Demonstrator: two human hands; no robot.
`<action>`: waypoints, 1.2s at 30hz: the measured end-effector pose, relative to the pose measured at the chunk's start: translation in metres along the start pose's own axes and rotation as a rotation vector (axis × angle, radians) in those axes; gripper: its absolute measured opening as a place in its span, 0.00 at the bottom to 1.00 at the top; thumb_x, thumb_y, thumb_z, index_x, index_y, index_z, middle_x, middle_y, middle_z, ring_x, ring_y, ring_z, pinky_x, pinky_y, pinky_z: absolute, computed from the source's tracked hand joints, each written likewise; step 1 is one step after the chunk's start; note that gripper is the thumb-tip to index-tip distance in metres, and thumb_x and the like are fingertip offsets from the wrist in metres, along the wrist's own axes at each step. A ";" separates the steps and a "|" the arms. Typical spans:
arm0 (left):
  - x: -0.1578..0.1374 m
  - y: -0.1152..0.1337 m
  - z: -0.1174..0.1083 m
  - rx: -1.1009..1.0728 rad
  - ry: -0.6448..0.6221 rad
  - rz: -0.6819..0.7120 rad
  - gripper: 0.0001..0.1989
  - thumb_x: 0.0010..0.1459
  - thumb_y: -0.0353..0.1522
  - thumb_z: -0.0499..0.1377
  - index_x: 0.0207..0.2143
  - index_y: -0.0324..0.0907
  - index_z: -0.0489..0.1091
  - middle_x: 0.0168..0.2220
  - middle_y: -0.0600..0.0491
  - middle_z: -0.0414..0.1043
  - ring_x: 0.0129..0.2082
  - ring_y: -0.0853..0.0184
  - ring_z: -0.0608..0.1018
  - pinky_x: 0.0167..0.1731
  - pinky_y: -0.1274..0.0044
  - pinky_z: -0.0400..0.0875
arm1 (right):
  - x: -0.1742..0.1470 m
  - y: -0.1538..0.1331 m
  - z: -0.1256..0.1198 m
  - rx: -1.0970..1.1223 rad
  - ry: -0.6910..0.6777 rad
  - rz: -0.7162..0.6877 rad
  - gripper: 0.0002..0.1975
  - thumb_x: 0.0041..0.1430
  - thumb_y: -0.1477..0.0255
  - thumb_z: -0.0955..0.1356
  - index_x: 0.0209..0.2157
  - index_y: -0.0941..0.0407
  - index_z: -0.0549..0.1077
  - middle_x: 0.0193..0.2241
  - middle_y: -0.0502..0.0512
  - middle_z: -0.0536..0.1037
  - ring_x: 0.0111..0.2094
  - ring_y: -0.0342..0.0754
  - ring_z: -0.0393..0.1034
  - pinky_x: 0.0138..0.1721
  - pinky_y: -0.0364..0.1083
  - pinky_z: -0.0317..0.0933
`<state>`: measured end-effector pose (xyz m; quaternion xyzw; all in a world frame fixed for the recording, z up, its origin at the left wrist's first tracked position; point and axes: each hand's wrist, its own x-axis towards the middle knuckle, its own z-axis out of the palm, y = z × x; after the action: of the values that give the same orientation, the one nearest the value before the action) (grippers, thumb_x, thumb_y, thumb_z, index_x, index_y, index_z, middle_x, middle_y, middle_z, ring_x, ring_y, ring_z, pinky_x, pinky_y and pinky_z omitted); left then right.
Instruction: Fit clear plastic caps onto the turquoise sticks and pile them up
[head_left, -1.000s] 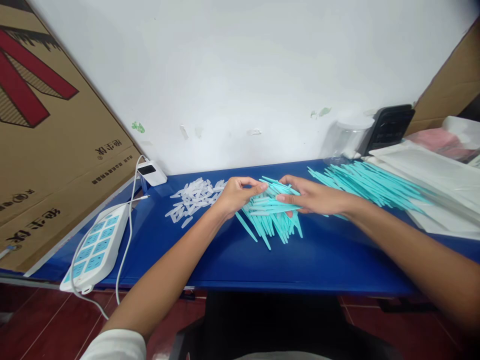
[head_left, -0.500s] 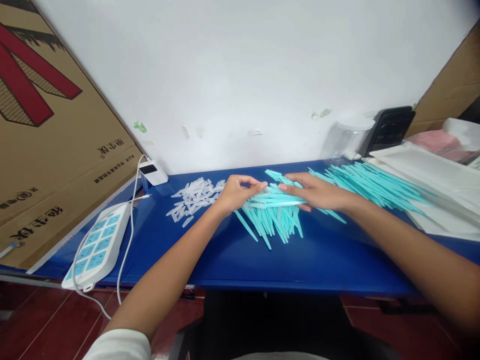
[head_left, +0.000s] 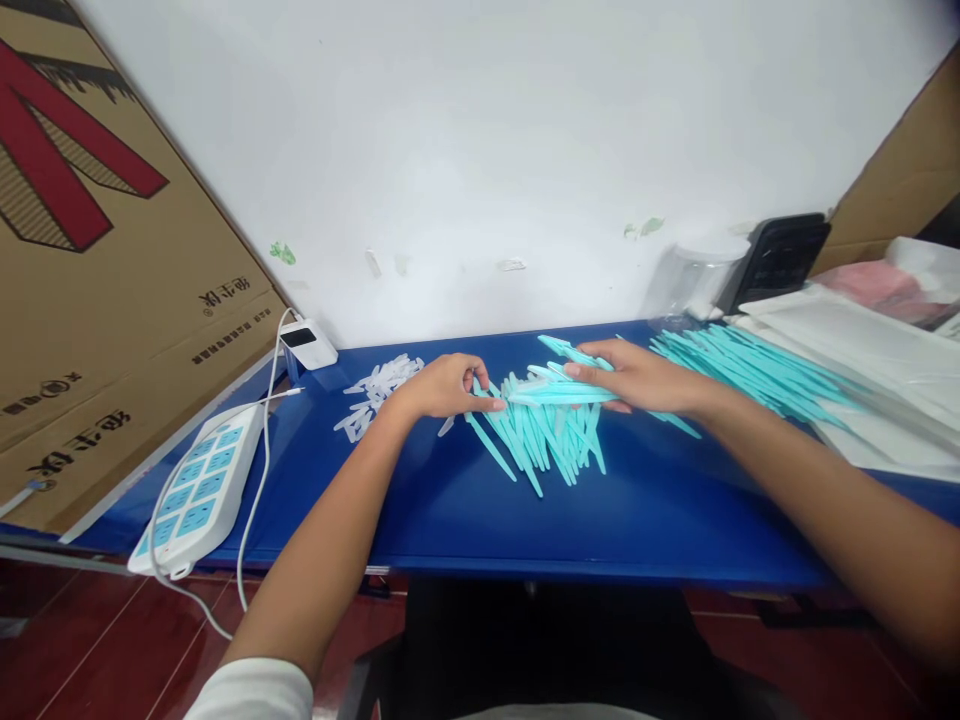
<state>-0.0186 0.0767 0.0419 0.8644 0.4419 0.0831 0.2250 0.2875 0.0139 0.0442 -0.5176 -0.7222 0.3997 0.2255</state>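
Note:
My right hand (head_left: 611,378) grips a bunch of slim turquoise plastic sticks (head_left: 559,392), shaped like eyebrow razors; they point leftward, with whitish, see-through parts at some ends. Below that bunch a pile of similar turquoise sticks (head_left: 562,445) fans out over the blue table. My left hand (head_left: 454,387) hovers at the pile's left side, thumb stretched out and index finger curled, with a gap between them. Nothing shows between its fingertips. Behind it lies a heap of small translucent white caps (head_left: 375,390), partly covered by the hand and forearm.
More turquoise sticks (head_left: 750,370) lie to the right beside white packaging sheets (head_left: 885,370). A clear jar (head_left: 701,275) and a black device (head_left: 780,260) stand against the wall. On the left are a power strip (head_left: 199,490), a small white device (head_left: 309,345) and a large carton (head_left: 135,300).
My left hand has drawn back leftward from the held bunch, and its thumb and index finger have parted. The right hand has shifted slightly right, still holding the sticks.

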 end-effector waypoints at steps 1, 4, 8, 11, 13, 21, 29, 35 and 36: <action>0.000 0.001 0.002 0.016 0.008 -0.029 0.27 0.46 0.54 0.71 0.38 0.43 0.77 0.32 0.51 0.76 0.27 0.64 0.75 0.26 0.75 0.60 | 0.000 0.000 0.000 -0.007 -0.006 0.001 0.33 0.63 0.44 0.69 0.55 0.57 0.74 0.33 0.57 0.84 0.19 0.44 0.61 0.23 0.46 0.59; 0.001 0.003 0.008 0.097 0.000 -0.099 0.26 0.49 0.57 0.68 0.24 0.44 0.70 0.21 0.52 0.71 0.20 0.66 0.70 0.23 0.73 0.55 | 0.000 0.000 0.001 -0.024 0.000 0.027 0.35 0.63 0.44 0.69 0.57 0.58 0.73 0.33 0.58 0.84 0.19 0.44 0.62 0.23 0.45 0.58; 0.005 0.004 0.018 0.141 -0.029 -0.056 0.30 0.56 0.55 0.63 0.15 0.45 0.62 0.15 0.54 0.62 0.15 0.69 0.62 0.22 0.72 0.49 | -0.001 -0.003 0.003 -0.023 0.000 0.066 0.41 0.65 0.46 0.69 0.68 0.60 0.63 0.32 0.58 0.85 0.19 0.45 0.62 0.23 0.46 0.59; 0.006 0.004 0.021 0.147 -0.081 -0.019 0.27 0.60 0.51 0.61 0.16 0.44 0.65 0.16 0.54 0.64 0.16 0.69 0.64 0.23 0.72 0.50 | -0.001 -0.002 0.002 -0.019 -0.004 0.084 0.45 0.65 0.47 0.69 0.71 0.61 0.59 0.34 0.59 0.85 0.20 0.45 0.62 0.24 0.46 0.59; 0.006 0.005 0.020 0.123 -0.109 -0.009 0.23 0.61 0.48 0.60 0.19 0.43 0.68 0.18 0.54 0.67 0.18 0.68 0.66 0.23 0.72 0.52 | -0.001 0.000 0.002 -0.018 -0.014 0.085 0.46 0.64 0.47 0.69 0.72 0.61 0.57 0.35 0.59 0.85 0.20 0.45 0.63 0.24 0.46 0.59; 0.006 0.006 0.016 -0.126 -0.051 0.039 0.13 0.64 0.43 0.60 0.34 0.42 0.73 0.29 0.51 0.81 0.24 0.66 0.76 0.26 0.75 0.64 | -0.001 -0.002 0.001 -0.006 -0.089 -0.072 0.28 0.65 0.45 0.67 0.44 0.58 0.76 0.21 0.49 0.76 0.18 0.43 0.60 0.25 0.46 0.58; 0.013 0.015 0.018 -0.422 0.263 0.205 0.19 0.69 0.45 0.59 0.45 0.39 0.80 0.37 0.47 0.81 0.33 0.67 0.78 0.34 0.75 0.70 | -0.002 -0.004 0.000 0.074 -0.218 -0.151 0.27 0.67 0.45 0.65 0.36 0.56 0.75 0.28 0.52 0.79 0.18 0.41 0.59 0.23 0.44 0.56; 0.010 0.022 0.020 -0.487 0.262 0.202 0.19 0.69 0.41 0.60 0.56 0.40 0.77 0.43 0.46 0.84 0.28 0.71 0.77 0.29 0.77 0.68 | -0.002 0.001 -0.002 0.061 -0.269 -0.120 0.28 0.66 0.43 0.66 0.37 0.55 0.76 0.20 0.47 0.72 0.19 0.43 0.59 0.24 0.45 0.56; 0.009 0.022 0.020 -0.512 0.269 0.207 0.19 0.68 0.41 0.62 0.55 0.39 0.76 0.43 0.45 0.84 0.31 0.69 0.80 0.31 0.76 0.70 | -0.002 0.001 -0.002 0.057 -0.271 -0.109 0.28 0.66 0.43 0.66 0.37 0.55 0.76 0.19 0.47 0.71 0.19 0.43 0.59 0.25 0.45 0.56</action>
<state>0.0102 0.0666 0.0340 0.8013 0.3420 0.3277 0.3653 0.2905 0.0133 0.0445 -0.4120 -0.7614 0.4736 0.1619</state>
